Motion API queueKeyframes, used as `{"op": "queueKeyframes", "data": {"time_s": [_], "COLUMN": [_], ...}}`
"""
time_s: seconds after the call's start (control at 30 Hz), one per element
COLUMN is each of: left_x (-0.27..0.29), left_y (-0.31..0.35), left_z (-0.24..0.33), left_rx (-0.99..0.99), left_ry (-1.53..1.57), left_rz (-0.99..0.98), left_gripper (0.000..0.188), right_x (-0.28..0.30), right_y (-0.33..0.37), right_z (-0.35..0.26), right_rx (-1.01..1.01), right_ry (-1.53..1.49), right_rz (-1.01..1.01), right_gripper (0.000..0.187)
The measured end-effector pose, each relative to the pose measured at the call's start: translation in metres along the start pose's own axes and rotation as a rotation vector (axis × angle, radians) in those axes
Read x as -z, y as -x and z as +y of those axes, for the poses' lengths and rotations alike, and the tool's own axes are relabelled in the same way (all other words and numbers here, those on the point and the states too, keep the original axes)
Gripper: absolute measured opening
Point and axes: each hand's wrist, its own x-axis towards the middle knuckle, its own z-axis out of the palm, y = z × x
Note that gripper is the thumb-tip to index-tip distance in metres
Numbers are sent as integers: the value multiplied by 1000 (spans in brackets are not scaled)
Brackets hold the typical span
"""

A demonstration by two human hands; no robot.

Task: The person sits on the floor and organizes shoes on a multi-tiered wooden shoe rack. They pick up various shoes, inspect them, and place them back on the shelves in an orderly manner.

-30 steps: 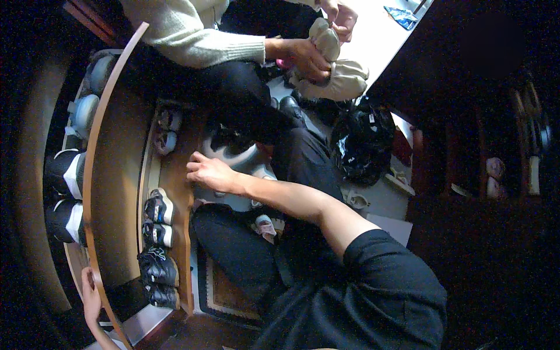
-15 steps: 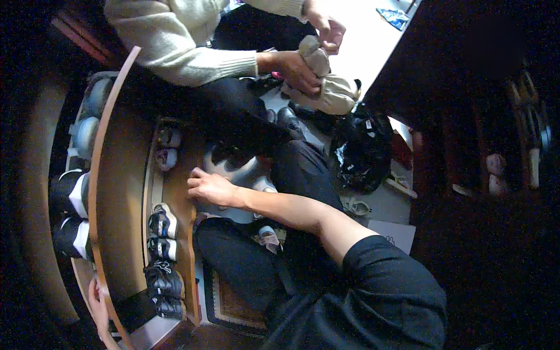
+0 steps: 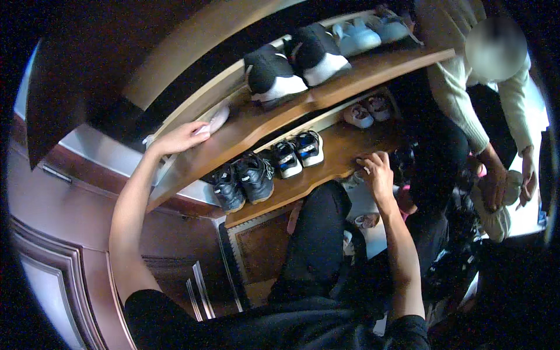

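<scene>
On the upper wooden shelf [image 3: 256,137], my left hand [image 3: 182,139] has its fingers closed on the end of a small pale shoe [image 3: 219,119]. To the right of that shoe stands a pair of black shoes with white soles [image 3: 274,79]. My right hand [image 3: 378,170] hovers by the front edge of the lower shelf [image 3: 344,154], fingers loosely bent and apart, with nothing visible in them. Along the lower shelf are black sneakers [image 3: 255,178], dark shoes with white soles [image 3: 309,149] and small pale shoes [image 3: 358,116].
Light blue shoes [image 3: 356,36] sit at the upper shelf's far end. At the right, another person in a cream sweater [image 3: 464,99] holds a beige shoe [image 3: 496,216]. Dark panelled doors [image 3: 70,210] stand at the left. A patterned mat [image 3: 262,239] lies below the shelves.
My view has swung left, bringing the shelves to the middle. My left hand, partly hidden behind the upper shelf's edge before, now shows at the pale shoe. My right hand stays near the lower shelf.
</scene>
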Motion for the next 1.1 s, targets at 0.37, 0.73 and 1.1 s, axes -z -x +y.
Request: {"op": "queueKeyframes", "data": {"time_s": [0.37,0.73,1.1], "left_x": [9,-13,7], "left_y": [-19,-70,-63], "left_z": [-21,-46,-2], "left_rx": [-268,-210,-24], "left_ry": [10,-159,-16], "left_rz": [215,291,-24], "left_gripper": [58,63,96], "right_x": [10,6,8], "right_y": [-7,-7,-1], "right_z": [-10,-9,-1], "right_rx": [-21,-24,-65], "right_ry": [61,89,66], "right_rz": [30,-2,45], "right_gripper": [37,39,39]}}
